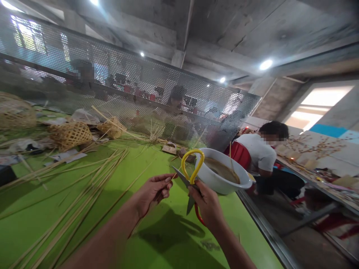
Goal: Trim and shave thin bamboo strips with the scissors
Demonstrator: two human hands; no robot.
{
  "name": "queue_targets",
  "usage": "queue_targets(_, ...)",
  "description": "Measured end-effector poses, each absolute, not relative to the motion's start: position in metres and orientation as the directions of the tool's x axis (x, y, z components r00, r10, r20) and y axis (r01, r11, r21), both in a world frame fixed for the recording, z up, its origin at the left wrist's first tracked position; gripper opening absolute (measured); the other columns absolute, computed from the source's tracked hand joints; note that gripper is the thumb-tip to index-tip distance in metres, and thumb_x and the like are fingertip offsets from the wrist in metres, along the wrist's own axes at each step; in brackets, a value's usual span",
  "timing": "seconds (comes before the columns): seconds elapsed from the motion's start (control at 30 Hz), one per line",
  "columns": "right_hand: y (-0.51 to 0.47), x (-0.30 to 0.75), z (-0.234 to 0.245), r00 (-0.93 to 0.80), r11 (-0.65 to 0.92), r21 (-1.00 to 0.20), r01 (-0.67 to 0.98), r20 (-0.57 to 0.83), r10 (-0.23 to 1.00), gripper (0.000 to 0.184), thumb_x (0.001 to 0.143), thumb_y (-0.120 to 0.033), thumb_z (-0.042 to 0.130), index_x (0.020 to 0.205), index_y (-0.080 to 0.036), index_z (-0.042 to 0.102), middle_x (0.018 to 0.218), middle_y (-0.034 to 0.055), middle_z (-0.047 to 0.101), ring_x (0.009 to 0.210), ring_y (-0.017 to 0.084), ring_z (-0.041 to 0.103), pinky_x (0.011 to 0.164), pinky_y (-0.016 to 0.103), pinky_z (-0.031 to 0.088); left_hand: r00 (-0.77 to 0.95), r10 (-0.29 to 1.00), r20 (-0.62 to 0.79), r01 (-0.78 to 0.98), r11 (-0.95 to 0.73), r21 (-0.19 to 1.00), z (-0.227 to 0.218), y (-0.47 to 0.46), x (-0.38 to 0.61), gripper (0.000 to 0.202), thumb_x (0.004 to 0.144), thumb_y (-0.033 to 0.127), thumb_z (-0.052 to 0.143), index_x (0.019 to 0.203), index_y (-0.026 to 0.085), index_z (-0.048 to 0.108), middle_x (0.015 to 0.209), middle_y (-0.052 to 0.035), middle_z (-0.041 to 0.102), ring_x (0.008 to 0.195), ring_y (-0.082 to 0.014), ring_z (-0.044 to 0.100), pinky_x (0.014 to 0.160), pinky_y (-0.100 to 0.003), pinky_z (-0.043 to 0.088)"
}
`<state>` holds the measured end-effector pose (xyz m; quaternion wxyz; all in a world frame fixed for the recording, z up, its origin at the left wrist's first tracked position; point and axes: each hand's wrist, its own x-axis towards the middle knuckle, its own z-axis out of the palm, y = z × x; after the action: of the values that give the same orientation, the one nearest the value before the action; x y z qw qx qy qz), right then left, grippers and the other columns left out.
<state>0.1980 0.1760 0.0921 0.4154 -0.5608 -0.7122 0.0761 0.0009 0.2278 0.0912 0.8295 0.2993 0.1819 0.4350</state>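
My left hand (158,186) is closed, fingertips pinching the end of a thin bamboo strip (174,176); most of the strip is hidden by the hand. To its right, my right hand (206,200) grips a pair of scissors (193,170) near the pivot. One handle loop is yellow and sticks up; the other is red and hangs below. The scissor blades are spread apart, one reaching toward my left fingertips, the other pointing down. Whether the upper blade touches the strip, I cannot tell. Both hands are above a green tabletop (168,239).
A white basin (230,188) of brownish water, with a strip standing in it, sits beyond my right hand. Long bamboo strips (84,201) lie at left. Woven baskets (70,135) and scraps are behind them. A perforated metal screen (157,101) borders the table. A seated person (252,153) is at right.
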Motion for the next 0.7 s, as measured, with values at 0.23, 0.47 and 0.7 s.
queue_targets(0.23,0.1762,0.1991,0.0924,0.010,0.333,-0.567,0.753,0.516,0.856,0.025,0.092,-0.040,0.047,0.076,-0.020,0.051,0.066,-0.0017,0.052,0.062,0.013,0.047,0.056,0.022,0.035,0.575,0.817,-0.028,-0.603,0.447,0.661,0.0910,0.2284,0.0004,0.026,0.077,0.008,0.069,0.102,0.006,0.071,0.064,-0.0005,0.053,0.046,-0.0009,0.041,0.044,-0.013,0.035)
queue_targets(0.47,0.1745,0.1965,0.0942,-0.033,0.349,-0.507,0.789,0.531,0.847,0.024,0.093,-0.038,0.046,0.078,-0.020,0.052,0.068,-0.0008,0.054,0.063,0.014,0.048,0.059,0.023,0.035,0.572,0.820,-0.015,-0.611,0.438,0.659,0.0875,0.2308,0.0006,0.025,0.076,0.008,0.070,0.100,0.006,0.072,0.066,-0.0010,0.053,0.048,-0.0008,0.042,0.045,-0.012,0.036)
queue_targets(0.7,0.1756,0.1983,0.0925,-0.044,0.355,-0.449,0.820,0.570,0.821,0.024,0.093,-0.037,0.046,0.080,-0.020,0.055,0.072,0.0012,0.058,0.067,0.015,0.052,0.061,0.024,0.038,0.580,0.814,-0.021,-0.588,0.436,0.681,0.0873,0.2312,0.0012,0.026,0.076,0.010,0.070,0.101,0.005,0.071,0.064,0.0003,0.051,0.047,-0.0006,0.041,0.044,-0.012,0.034)
